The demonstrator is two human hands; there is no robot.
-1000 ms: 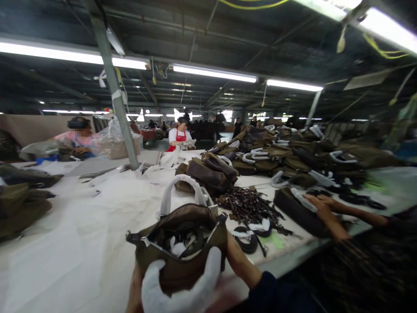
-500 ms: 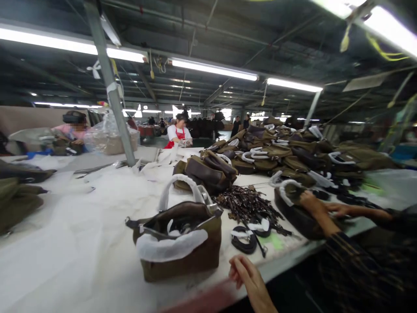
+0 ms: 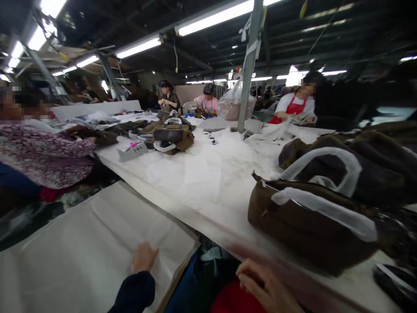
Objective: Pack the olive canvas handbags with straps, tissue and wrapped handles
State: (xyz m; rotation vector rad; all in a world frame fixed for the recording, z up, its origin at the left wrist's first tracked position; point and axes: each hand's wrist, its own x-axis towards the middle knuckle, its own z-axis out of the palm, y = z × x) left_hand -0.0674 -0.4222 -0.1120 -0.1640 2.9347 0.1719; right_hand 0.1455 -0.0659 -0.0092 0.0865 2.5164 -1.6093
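Note:
My left hand point(image 3: 144, 257) is on a large stack of white paper sheets point(image 3: 94, 230) at the lower left. Its fingers are curled against the top sheet, with creases running out from them. My right hand point(image 3: 263, 282) is near the table's front edge, loosely bent with fingers a little apart and nothing visible in it. On the table to the right stands a dark brown handbag point(image 3: 302, 230), its handles point(image 3: 325, 213) wrapped in white paper. Part of a black coiled strap point(image 3: 395, 282) shows at the lower right.
A white-topped table point(image 3: 182, 195) runs across, with a metal post point(image 3: 249, 74) rising from it. More brown bags point(image 3: 174, 134) and a small grey box point(image 3: 133, 151) are farther along. A person in a patterned top point(image 3: 45, 152) is at the left; others work across the table.
My view has swung left, so the bag now appears at the right. My left hand has come into view on the paper stack. The co-worker's hands at the right are out of view.

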